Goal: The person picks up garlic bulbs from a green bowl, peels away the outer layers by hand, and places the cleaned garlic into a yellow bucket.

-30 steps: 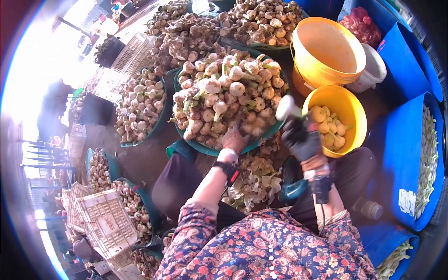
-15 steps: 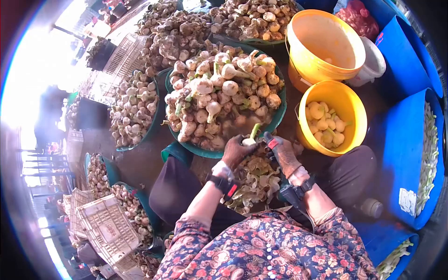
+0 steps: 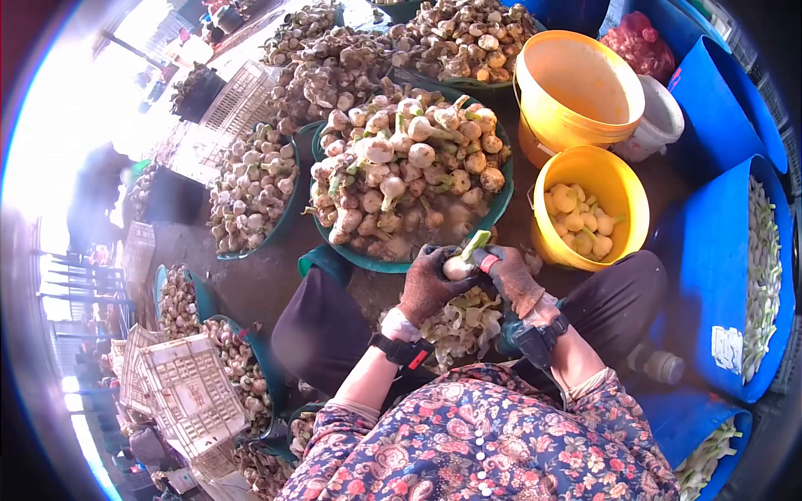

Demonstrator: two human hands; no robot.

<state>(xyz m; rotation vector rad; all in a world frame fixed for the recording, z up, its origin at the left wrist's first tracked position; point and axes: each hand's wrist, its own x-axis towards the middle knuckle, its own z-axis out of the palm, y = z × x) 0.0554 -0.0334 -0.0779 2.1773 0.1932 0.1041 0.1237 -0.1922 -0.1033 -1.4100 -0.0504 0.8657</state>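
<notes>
My left hand (image 3: pixel 433 288), in a dirty brown glove, is closed around a pale garlic bulb (image 3: pixel 457 268) with a green stem pointing up and right. My right hand (image 3: pixel 513 282), also gloved, presses its closed fingers against the bulb's right side by the stem; a red band shows on it, and any tool inside is hidden. Below both hands lies a heap of peeled-off skins (image 3: pixel 464 324) between my knees. Just beyond them stands a green tub (image 3: pixel 368 260) piled with soiled garlic bulbs (image 3: pixel 418 154). At the right, a yellow bucket (image 3: pixel 632 200) holds several clean, pale bulbs (image 3: pixel 581 219).
Another yellow bucket (image 3: pixel 622 79) and a white bucket (image 3: pixel 664 117) stand behind. Blue containers (image 3: pixel 710 250) line the right, one holding green-white stems (image 3: pixel 760 275). More garlic piles (image 3: pixel 251 188) and plastic crates (image 3: pixel 188 388) fill the left. A red mesh bag (image 3: pixel 639 46) sits at back right.
My right hand has moved in from beside the bulb to touch it. The bulb is tipped further right, showing more of its pale side. The view has shifted slightly.
</notes>
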